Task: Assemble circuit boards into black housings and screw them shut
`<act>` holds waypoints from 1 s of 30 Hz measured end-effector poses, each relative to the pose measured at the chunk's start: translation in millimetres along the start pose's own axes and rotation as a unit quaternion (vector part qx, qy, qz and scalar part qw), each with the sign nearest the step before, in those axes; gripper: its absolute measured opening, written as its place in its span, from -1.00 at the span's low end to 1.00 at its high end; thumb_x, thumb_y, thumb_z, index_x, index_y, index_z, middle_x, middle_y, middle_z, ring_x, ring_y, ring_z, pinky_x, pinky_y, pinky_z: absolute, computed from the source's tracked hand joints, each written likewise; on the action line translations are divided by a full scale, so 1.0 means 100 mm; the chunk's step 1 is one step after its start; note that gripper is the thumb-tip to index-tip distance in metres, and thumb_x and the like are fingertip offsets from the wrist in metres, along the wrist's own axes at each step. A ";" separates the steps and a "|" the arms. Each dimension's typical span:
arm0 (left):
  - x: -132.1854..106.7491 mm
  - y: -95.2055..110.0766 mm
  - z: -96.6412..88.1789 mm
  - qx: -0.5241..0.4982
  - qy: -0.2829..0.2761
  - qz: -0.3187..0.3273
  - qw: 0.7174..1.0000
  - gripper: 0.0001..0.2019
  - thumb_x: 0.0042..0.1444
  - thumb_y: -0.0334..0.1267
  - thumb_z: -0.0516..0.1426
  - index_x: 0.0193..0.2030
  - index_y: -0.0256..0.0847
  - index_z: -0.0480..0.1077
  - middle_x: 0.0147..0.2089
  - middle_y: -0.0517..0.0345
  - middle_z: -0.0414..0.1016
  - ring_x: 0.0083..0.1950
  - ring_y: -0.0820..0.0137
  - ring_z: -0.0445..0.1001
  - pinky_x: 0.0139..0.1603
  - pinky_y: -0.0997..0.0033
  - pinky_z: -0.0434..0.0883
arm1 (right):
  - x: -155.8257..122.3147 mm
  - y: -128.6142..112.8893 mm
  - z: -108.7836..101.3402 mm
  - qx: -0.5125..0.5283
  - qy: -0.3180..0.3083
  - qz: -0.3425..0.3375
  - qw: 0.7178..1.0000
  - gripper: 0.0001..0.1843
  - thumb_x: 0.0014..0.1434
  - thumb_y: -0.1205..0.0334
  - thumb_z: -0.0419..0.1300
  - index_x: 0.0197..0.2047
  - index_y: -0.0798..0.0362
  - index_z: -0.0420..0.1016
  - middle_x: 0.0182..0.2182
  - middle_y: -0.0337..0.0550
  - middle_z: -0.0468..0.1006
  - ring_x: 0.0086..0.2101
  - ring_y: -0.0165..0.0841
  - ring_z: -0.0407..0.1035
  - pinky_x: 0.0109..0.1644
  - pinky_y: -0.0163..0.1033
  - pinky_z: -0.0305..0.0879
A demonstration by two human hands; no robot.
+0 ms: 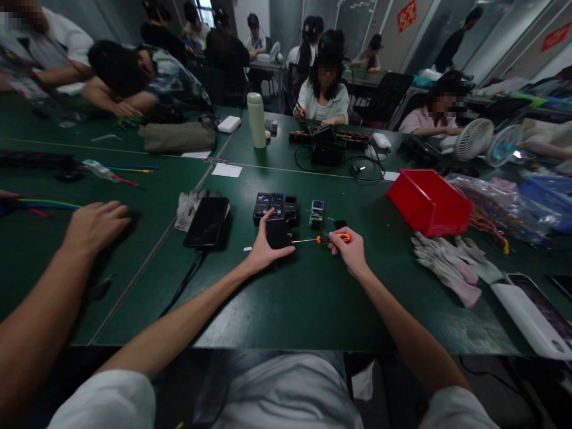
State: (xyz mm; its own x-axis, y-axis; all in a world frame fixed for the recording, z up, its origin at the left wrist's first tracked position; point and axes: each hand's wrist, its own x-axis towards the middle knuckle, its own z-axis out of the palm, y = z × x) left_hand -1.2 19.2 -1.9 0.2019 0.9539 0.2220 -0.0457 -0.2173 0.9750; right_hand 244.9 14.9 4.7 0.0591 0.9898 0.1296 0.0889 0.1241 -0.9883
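Our left hand (264, 247) grips a small black box (277, 233) on the green worktop (313, 298). Our right hand (351, 249) pinches an orange screwdriver (328, 238), its tip touching the box.

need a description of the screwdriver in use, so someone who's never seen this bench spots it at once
Start at the green table, just left of the red bin. The right hand holds the screwdriver level, with its thin shaft pointing at the black block in the left hand. Its bright orange handle stands out from the dark modules behind it.
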 end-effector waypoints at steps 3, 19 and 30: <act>0.00 0.01 0.01 0.002 -0.007 0.002 1.000 0.11 -0.21 -0.15 0.38 0.37 0.04 -0.25 -0.07 0.02 0.42 -0.11 0.21 0.53 -0.02 -0.05 0.50 | -0.01 0.00 -0.01 0.000 0.000 0.012 1.000 -0.67 0.06 -0.03 0.28 -0.36 0.08 0.42 -0.65 -0.30 0.43 -0.70 -0.51 0.24 -0.67 -0.41 0.13; -0.01 0.01 0.00 -0.004 -0.009 0.002 1.000 0.06 -0.15 -0.12 0.36 0.37 0.03 -0.24 -0.11 0.06 0.42 -0.15 0.25 0.53 -0.03 -0.05 0.49 | 0.00 -0.02 -0.02 0.078 0.021 0.004 0.997 -0.74 0.06 0.05 0.29 -0.32 0.05 0.39 -0.56 -0.32 0.41 -0.56 -0.48 0.32 -0.51 -0.37 0.29; -0.01 0.00 -0.01 -0.011 0.002 -0.013 1.000 -0.13 -0.01 -0.10 0.27 0.34 -0.01 -0.15 -0.12 0.05 0.43 -0.18 0.28 0.54 -0.03 -0.05 0.48 | -0.01 0.00 0.03 0.126 -0.004 -0.011 0.992 -0.79 0.06 0.11 0.30 -0.32 0.04 0.40 -0.54 -0.33 0.40 -0.56 -0.48 0.33 -0.50 -0.35 0.30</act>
State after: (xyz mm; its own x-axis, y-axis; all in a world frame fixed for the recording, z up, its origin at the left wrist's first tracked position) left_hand -2.1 18.2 -2.2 0.2001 0.9597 0.1971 -0.0612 -0.1886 0.9801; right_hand 242.1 13.8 4.5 0.0510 0.9870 0.1526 -0.1606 0.1589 -0.9741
